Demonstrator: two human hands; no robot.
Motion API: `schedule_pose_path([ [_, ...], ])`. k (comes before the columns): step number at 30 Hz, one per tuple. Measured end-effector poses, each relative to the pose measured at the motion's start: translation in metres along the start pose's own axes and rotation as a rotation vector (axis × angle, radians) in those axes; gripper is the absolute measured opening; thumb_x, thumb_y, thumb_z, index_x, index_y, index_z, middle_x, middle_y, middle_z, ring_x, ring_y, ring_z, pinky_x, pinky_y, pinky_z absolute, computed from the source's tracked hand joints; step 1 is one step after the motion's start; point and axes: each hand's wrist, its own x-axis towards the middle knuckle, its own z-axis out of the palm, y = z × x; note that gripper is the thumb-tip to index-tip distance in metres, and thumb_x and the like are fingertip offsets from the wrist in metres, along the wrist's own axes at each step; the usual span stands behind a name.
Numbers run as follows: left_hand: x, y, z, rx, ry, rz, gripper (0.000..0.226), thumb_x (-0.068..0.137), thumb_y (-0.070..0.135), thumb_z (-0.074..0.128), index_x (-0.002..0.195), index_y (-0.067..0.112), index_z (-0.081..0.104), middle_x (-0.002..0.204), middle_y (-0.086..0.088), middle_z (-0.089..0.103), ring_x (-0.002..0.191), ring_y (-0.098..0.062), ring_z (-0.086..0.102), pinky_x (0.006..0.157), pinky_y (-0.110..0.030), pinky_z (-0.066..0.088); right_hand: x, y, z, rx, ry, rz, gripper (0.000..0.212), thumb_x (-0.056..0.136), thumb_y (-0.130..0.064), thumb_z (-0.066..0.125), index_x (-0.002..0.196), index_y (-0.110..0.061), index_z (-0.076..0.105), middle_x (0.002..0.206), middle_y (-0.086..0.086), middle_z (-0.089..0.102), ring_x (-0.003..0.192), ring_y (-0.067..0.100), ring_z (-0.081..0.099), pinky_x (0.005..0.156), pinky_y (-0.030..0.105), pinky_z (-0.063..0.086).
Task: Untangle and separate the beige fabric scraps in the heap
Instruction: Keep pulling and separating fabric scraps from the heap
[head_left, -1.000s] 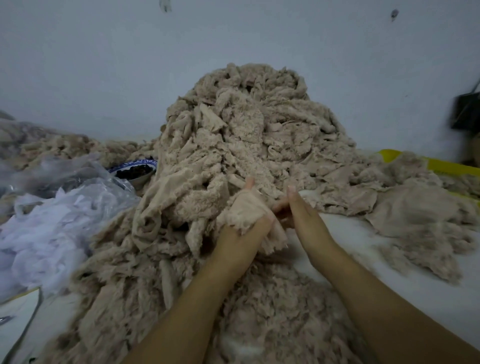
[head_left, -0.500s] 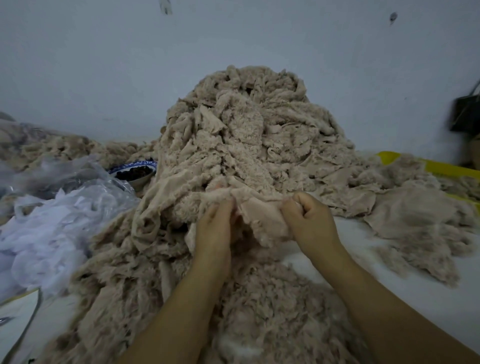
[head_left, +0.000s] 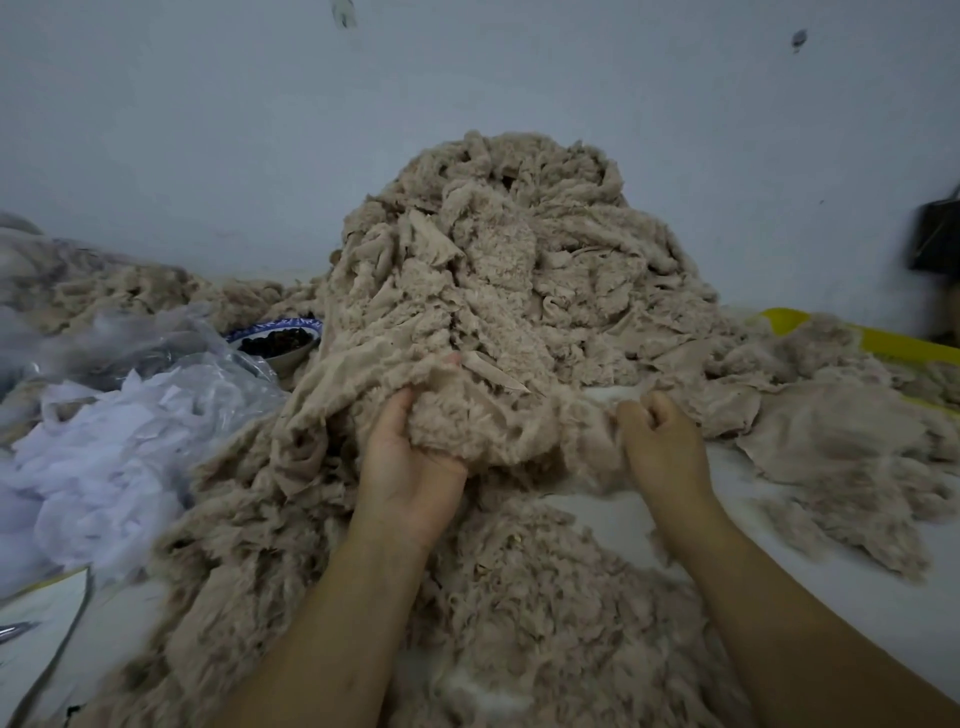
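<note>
A tall heap of beige fabric scraps (head_left: 498, 280) rises against the wall at the centre. At its foot a fluffy beige scrap (head_left: 488, 421) is stretched between both hands. My left hand (head_left: 410, 462) grips its left end, palm up, fingers buried in the fabric. My right hand (head_left: 660, 441) is fisted around the thin right end, pulling it sideways over the white table. More loose beige scraps (head_left: 545, 597) lie between my forearms.
White scraps in a clear plastic bag (head_left: 104, 447) lie at the left. A blue-rimmed bowl (head_left: 278, 340) with dark contents sits behind it. Flat beige pieces (head_left: 841, 447) and a yellow tray edge (head_left: 883, 340) are at the right. A dark object (head_left: 937, 239) hangs on the wall.
My hands have moved apart, the right one to the right, drawing the scrap out wider. My left hand has turned palm up under the fabric.
</note>
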Motion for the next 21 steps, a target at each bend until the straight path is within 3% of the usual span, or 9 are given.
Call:
schedule_pose_path([
  [2,0.001,-0.001,0.0,0.046,0.029,0.012,0.038,0.104,0.024,0.038,0.122,0.012,0.069,0.123,-0.008,0.071,0.108,-0.022,0.07,0.102,-0.049,0.046,-0.004,-0.002,0.006,0.023,-0.08,-0.024,0.034,0.094,-0.015,0.052,0.07,-0.017,0.028,0.059,-0.004,0.027,0.047,0.007,0.021,0.04,0.016,0.022],
  [5,0.002,-0.001,-0.003,0.084,0.089,-0.011,0.039,0.105,0.026,0.041,0.107,0.014,0.079,0.115,-0.011,0.074,0.102,-0.024,0.072,0.09,-0.047,0.053,-0.002,-0.003,0.006,0.045,-0.04,0.032,0.032,0.095,-0.02,0.049,0.071,-0.017,0.028,0.061,-0.003,0.026,0.045,0.007,0.022,0.041,0.016,0.023],
  [7,0.001,-0.002,-0.002,0.16,0.146,-0.013,0.033,0.104,0.026,0.045,0.114,0.012,0.074,0.117,-0.01,0.073,0.104,-0.024,0.072,0.085,-0.043,0.055,0.003,-0.002,0.002,0.005,-0.004,0.067,0.027,0.096,-0.024,0.047,0.073,-0.019,0.032,0.065,-0.002,0.034,0.05,0.007,0.031,0.051,0.027,0.032],
  [9,0.0,-0.006,0.001,0.248,0.177,0.0,0.028,0.102,0.025,0.051,0.124,0.014,0.065,0.118,-0.008,0.073,0.106,-0.023,0.071,0.085,-0.041,0.056,0.005,-0.001,0.0,-0.138,0.005,-0.018,0.013,0.096,-0.026,0.048,0.084,-0.022,0.044,0.084,-0.002,0.046,0.074,0.014,0.046,0.067,0.038,0.04],
  [11,-0.002,-0.014,0.004,0.365,0.213,0.035,0.024,0.099,0.021,0.058,0.12,0.012,0.067,0.112,-0.006,0.075,0.102,-0.021,0.073,0.083,-0.037,0.058,-0.001,-0.008,0.005,-0.185,-0.033,-0.199,0.007,0.094,-0.033,0.051,0.093,-0.026,0.052,0.099,-0.008,0.046,0.097,0.015,0.048,0.083,0.032,0.043],
  [13,-0.004,-0.023,0.005,0.608,0.238,0.1,0.013,0.095,0.018,0.064,0.101,0.011,0.073,0.093,-0.005,0.078,0.085,-0.018,0.076,0.066,-0.027,0.059,-0.013,-0.017,0.015,-0.155,-0.22,-0.318,0.018,0.09,-0.055,0.049,0.09,-0.037,0.052,0.097,-0.017,0.047,0.093,0.001,0.049,0.077,0.017,0.04],
  [15,-0.009,-0.031,0.006,0.836,0.23,0.145,0.02,0.095,0.02,0.065,0.083,0.011,0.079,0.08,-0.008,0.078,0.071,-0.019,0.075,0.054,-0.024,0.057,-0.026,-0.022,0.026,-0.179,-0.442,-0.378,0.034,0.086,-0.069,0.044,0.083,-0.035,0.048,0.083,-0.017,0.05,0.075,-0.003,0.049,0.062,0.013,0.037],
  [18,-0.012,-0.035,0.007,0.878,0.121,0.124,0.027,0.097,0.025,0.062,0.079,0.019,0.081,0.086,-0.006,0.078,0.082,-0.018,0.076,0.071,-0.031,0.06,-0.032,-0.019,0.033,-0.093,-0.538,-0.292,0.032,0.098,-0.05,0.049,0.081,-0.024,0.053,0.076,-0.012,0.061,0.067,0.004,0.055,0.057,0.023,0.04],
  [21,-0.014,-0.039,0.007,0.865,-0.032,0.056,0.007,0.091,0.032,0.068,0.094,0.026,0.071,0.095,0.007,0.078,0.095,-0.009,0.073,0.087,-0.028,0.056,-0.025,-0.017,0.029,0.088,-0.407,-0.022,0.024,0.1,-0.041,0.05,0.097,-0.022,0.065,0.096,0.0,0.071,0.091,0.013,0.066,0.077,0.028,0.053],
])
